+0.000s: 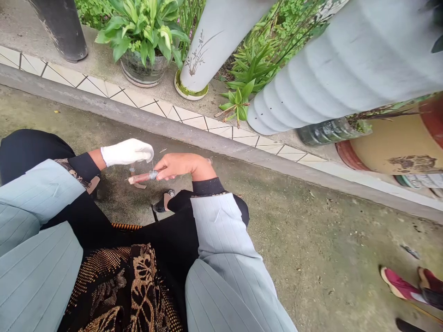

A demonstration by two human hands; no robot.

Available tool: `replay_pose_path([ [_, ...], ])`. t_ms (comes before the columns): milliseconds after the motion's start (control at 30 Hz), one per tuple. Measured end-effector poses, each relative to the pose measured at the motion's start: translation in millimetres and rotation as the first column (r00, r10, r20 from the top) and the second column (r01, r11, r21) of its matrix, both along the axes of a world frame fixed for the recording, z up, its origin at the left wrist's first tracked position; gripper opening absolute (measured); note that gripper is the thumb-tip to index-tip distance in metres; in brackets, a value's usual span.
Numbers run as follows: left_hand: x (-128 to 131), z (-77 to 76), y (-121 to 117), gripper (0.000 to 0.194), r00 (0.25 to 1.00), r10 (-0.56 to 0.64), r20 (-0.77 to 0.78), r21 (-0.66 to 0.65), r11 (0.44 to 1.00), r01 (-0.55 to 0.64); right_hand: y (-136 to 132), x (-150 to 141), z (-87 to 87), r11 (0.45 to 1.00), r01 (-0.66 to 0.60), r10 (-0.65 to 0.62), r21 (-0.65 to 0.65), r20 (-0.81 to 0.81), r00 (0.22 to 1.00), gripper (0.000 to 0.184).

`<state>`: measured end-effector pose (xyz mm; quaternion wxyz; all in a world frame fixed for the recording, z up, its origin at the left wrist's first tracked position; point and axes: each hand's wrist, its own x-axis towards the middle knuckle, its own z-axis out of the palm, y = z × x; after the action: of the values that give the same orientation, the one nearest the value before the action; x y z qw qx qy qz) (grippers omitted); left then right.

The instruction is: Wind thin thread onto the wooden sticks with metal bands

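Observation:
My left hand (127, 152) wears a white glove and is closed in a pinch on a thin thread that hangs down to a small reddish tube-shaped object (141, 177). My bare right hand (182, 166) grips that tube at its right end, fingers closed round it, holding it level above the concrete ground. Both hands meet in front of my knees. What the tube is exactly I cannot make out.
A tiled kerb (194, 122) runs across behind my hands. Beyond it stand a leafy potted plant (143, 41), a tall pale vase (211, 41), a ribbed grey pot (346, 64) and a tan pot (398, 143). Another person's red shoes (408, 286) show at lower right.

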<state>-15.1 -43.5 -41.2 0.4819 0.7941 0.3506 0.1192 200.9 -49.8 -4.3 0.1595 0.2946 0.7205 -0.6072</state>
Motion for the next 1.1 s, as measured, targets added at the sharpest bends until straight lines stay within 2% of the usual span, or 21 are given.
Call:
replay_pose_path([
  [67,2,-2.8,0,0.027,0.989,0.077,0.127,-0.122,0.991,-0.061,3,8,3.7,0.967,0.252,-0.239,0.038,-0.210,0.948,0.024],
  [100,2,-4.3,1,0.029,0.979,0.103,0.176,-0.169,0.983,-0.073,6,14,4.1,0.900,0.431,-0.395,0.063,-0.301,0.868,0.027],
  [167,2,-6.4,0,0.032,0.970,0.114,0.213,-0.222,0.973,-0.065,13,24,1.6,0.659,0.747,-0.654,0.091,-0.423,0.628,0.031],
  [200,2,-6.7,0,0.033,0.975,0.090,0.202,-0.229,0.972,-0.042,17,29,-1.2,0.531,0.840,-0.730,0.108,-0.445,0.519,0.032],
  [267,2,-5.4,-3,0.033,0.986,-0.011,0.164,-0.234,0.971,0.050,24,34,-8.1,0.352,0.909,-0.815,0.224,-0.404,0.416,0.032],
  [300,2,-3.9,-5,0.034,0.986,-0.067,0.150,-0.240,0.966,0.102,26,35,-11.5,0.315,0.891,-0.836,0.328,-0.349,0.424,0.031],
  [367,1,0.5,-7,0.034,0.980,-0.149,0.136,-0.246,0.953,0.179,27,33,-17.1,0.333,0.757,-0.843,0.562,-0.183,0.506,0.026],
  [400,0,3.3,-8,0.034,0.978,-0.159,0.138,-0.249,0.950,0.190,26,31,-19.1,0.376,0.659,-0.826,0.652,-0.087,0.558,0.024],
  [467,-2,9.3,-7,0.034,0.978,-0.115,0.171,-0.260,0.953,0.158,22,26,-21.1,0.515,0.472,-0.747,0.716,0.105,0.656,0.022],
  [533,-5,15.4,-4,0.034,0.973,0.003,0.232,-0.279,0.958,0.063,19,22,-21.2,0.691,0.364,-0.615,0.625,0.242,0.751,0.023],
  [600,-8,20.5,0,0.034,0.947,0.136,0.291,-0.298,0.953,-0.045,15,19,-19.6,0.848,0.302,-0.447,0.435,0.282,0.849,0.023],
  [667,-10,23.3,3,0.035,0.923,0.209,0.324,-0.308,0.946,-0.107,12,15,-16.4,0.949,0.208,-0.268,0.237,0.254,0.929,0.021],
  [733,-10,22.3,4,0.034,0.920,0.226,0.320,-0.302,0.945,-0.127,7,12,-11.4,0.996,0.068,-0.079,0.064,0.193,0.978,0.020],
  [800,-9,17.0,6,0.032,0.929,0.237,0.283,-0.290,0.945,-0.152,3,10,-4.9,0.997,-0.047,0.050,-0.061,0.062,0.997,0.020],
  [833,-8,13.2,7,0.031,0.931,0.250,0.265,-0.285,0.943,-0.172,1,10,-1.4,0.995,-0.050,0.048,-0.089,-0.031,0.998,0.022],
  [867,-7,9.1,8,0.029,0.928,0.271,0.256,-0.281,0.939,-0.197,0,12,1.8,0.996,0.000,-0.011,-0.088,-0.131,0.991,0.025],
  [933,-5,1.7,8,0.027,0.919,0.303,0.252,-0.296,0.928,-0.225,2,18,6.2,0.950,0.310,-0.302,-0.028,-0.325,0.896,0.032],
  [967,-3,-0.7,8,0.026,0.923,0.296,0.245,-0.316,0.925,-0.212,4,22,6.8,0.861,0.508,-0.466,0.002,-0.398,0.791,0.035],
  [1033,0,-1.8,4,0.025,0.952,0.222,0.210,-0.384,0.914,-0.129,10,28,3.9,0.617,0.785,-0.683,0.053,-0.459,0.568,0.038],
  [1067,2,-0.8,1,0.025,0.969,0.157,0.193,-0.425,0.903,-0.062,13,29,0.6,0.515,0.852,-0.741,0.096,-0.449,0.499,0.037],
  [1100,4,1.0,-2,0.025,0.979,0.084,0.184,-0.459,0.888,0.010,15,29,-3.4,0.453,0.878,-0.777,0.157,-0.414,0.475,0.035],
])
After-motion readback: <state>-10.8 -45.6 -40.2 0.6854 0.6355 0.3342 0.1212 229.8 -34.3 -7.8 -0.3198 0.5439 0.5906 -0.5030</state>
